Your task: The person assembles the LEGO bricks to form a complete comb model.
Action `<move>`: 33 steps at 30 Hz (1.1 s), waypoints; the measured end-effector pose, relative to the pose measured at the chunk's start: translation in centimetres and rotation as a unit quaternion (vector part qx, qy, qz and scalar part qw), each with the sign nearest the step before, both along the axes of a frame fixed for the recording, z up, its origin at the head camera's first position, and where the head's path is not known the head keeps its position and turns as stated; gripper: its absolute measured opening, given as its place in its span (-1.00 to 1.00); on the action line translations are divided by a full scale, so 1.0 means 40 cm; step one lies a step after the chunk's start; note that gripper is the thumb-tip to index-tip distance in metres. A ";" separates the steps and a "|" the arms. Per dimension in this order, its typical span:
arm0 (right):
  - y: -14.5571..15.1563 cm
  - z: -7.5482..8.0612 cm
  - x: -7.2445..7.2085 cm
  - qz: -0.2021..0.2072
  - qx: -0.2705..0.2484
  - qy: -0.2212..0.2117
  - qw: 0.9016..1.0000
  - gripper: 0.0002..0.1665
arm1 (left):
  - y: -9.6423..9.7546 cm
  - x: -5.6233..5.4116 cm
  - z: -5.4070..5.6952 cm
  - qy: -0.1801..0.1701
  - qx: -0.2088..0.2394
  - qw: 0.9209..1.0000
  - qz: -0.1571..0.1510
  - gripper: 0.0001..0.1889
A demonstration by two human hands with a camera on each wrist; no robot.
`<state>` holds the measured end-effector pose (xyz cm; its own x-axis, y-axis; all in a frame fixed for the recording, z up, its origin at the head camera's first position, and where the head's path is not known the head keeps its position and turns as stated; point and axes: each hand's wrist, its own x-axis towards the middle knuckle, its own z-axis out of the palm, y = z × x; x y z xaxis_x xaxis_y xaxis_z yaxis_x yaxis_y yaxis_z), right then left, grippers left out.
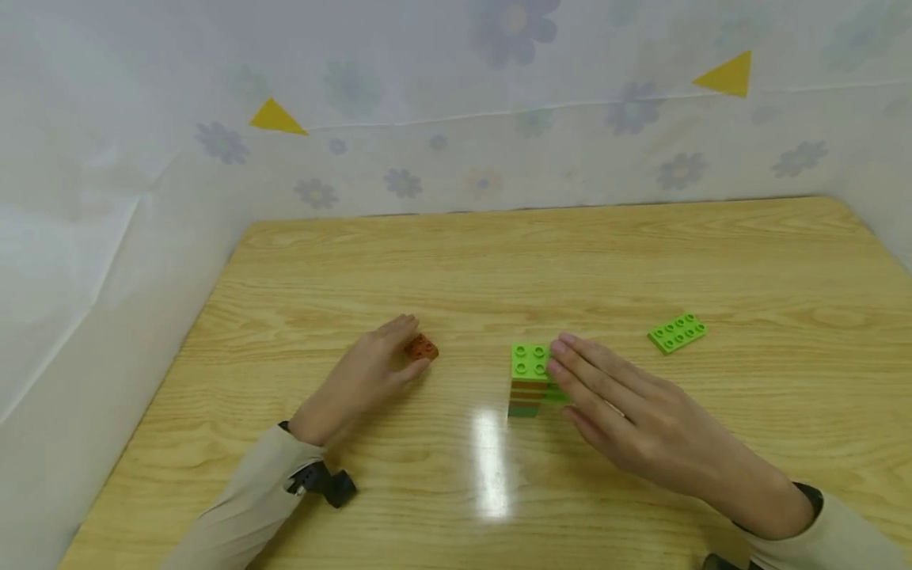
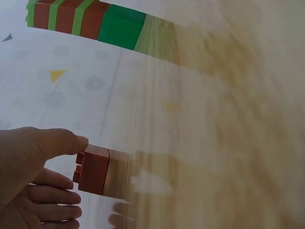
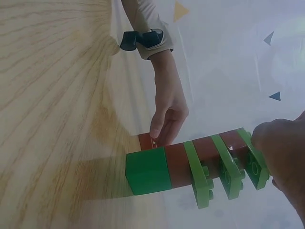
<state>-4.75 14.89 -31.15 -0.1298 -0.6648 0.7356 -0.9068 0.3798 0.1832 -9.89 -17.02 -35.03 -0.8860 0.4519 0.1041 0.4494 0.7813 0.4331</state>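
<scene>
A tower of toy building bricks [image 1: 529, 388] stands upright on the table, seen side-on in both wrist views. Its base is a dark green brick [image 3: 147, 172]; above it red-brown bricks alternate with light green plates that jut out on one side. My right hand [image 1: 641, 419] has straight fingers laid on the right part of the top light green plate [image 1: 522, 361]. Left of the tower, a loose red-brown brick [image 1: 423, 348] lies studs up. Around that brick is my left hand [image 2: 38, 176], thumb by its upper edge and extended fingers beside it; firm contact cannot be told.
A loose light green plate [image 1: 678, 332] lies on the wooden table [image 1: 456, 261], right of the tower and farther back. A flower-printed cloth [image 1: 442, 95] with yellow triangles rises behind the table. Each wrist wears a dark camera strap, plain on the left wrist [image 1: 321, 481].
</scene>
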 end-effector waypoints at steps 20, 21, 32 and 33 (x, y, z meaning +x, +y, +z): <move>0.009 -0.014 -0.011 -0.011 0.000 -0.016 1.000 -0.55 | 0.002 -0.003 -0.014 0.006 0.008 1.000 0.023 -0.63; 0.009 -0.014 -0.012 -0.009 -0.001 -0.018 1.000 -0.55 | 0.002 -0.003 -0.014 0.012 0.010 1.000 0.019 -0.63; 0.010 -0.005 -0.021 0.018 -0.006 -0.029 0.999 -0.56 | 0.028 0.027 0.036 0.076 0.072 0.994 -0.044 -0.63; 0.010 -0.005 -0.021 0.017 -0.005 -0.029 0.999 -0.56 | 0.032 0.031 0.046 0.086 0.075 0.992 -0.053 -0.63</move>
<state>-5.57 15.27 -31.35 -0.1505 -0.6621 0.7341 -0.9281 0.3504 0.1258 -8.64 -15.73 -33.21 -0.7972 0.5103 0.3225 0.6034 0.6582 0.4502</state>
